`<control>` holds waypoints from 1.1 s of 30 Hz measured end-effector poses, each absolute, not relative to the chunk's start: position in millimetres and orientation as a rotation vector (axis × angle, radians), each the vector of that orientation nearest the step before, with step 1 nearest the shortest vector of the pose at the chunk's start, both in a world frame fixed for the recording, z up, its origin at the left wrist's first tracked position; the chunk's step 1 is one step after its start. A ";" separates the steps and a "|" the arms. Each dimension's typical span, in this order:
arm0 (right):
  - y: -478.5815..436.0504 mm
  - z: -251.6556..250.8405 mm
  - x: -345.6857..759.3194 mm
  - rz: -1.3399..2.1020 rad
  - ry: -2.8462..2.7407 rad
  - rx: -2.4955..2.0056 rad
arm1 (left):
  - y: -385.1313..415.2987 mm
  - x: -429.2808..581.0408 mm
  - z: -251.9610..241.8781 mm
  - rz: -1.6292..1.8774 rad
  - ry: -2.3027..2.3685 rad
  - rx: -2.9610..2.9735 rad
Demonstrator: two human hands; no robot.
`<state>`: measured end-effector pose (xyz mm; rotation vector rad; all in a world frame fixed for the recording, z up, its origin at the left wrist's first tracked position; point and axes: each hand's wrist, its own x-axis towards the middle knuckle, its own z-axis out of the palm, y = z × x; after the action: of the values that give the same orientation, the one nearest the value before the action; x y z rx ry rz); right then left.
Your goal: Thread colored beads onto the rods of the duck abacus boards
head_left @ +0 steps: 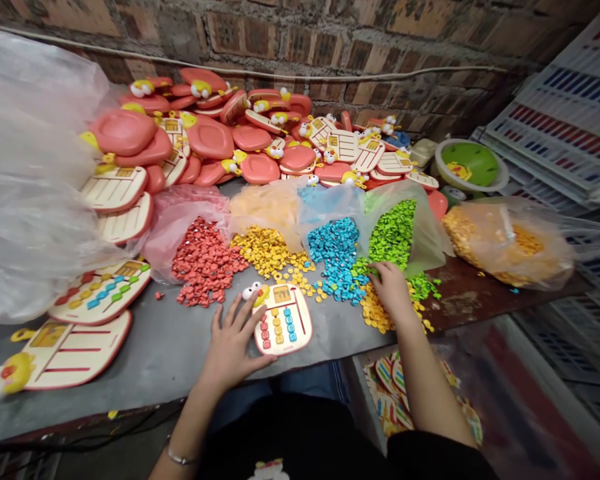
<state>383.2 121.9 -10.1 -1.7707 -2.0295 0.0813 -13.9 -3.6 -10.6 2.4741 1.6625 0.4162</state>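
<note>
A cream toy calculator [283, 321] with a yellow chick head lies on the grey table [170, 347] in front of me. It carries rows of red, yellow and blue buttons. My left hand [231, 343] rests open with spread fingers against its left edge. My right hand [391, 288] reaches down into the green buttons [394, 235], fingers curled among them; what they grip is hidden. Heaps of red buttons [205, 262], yellow buttons [269, 251], blue buttons [336, 257] and orange buttons [375, 313] lie in a row beyond the toy.
A big pile of red toy shells [215, 133] fills the back against the brick wall. Toy panels [100, 293] lie at left by a clear plastic bag [25, 180]. A bag of orange parts [505, 243] and stacked crates [565, 113] stand at right.
</note>
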 end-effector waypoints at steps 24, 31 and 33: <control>92.0 7.9 218.4 0.323 -2.534 -1.131 | -4.5 -12.0 -9.7 0.446 1.668 2.443; 74.6 21.0 271.9 0.519 -2.170 -1.259 | -3.6 -13.6 -12.0 0.421 1.661 2.455; 79.8 12.9 283.6 0.319 -2.109 -1.454 | -3.6 -14.0 -12.2 0.417 1.658 2.458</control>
<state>283.6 79.8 12.9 -1.4537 -2.1089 0.3190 -14.0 -3.6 -12.2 2.4582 1.6578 0.4170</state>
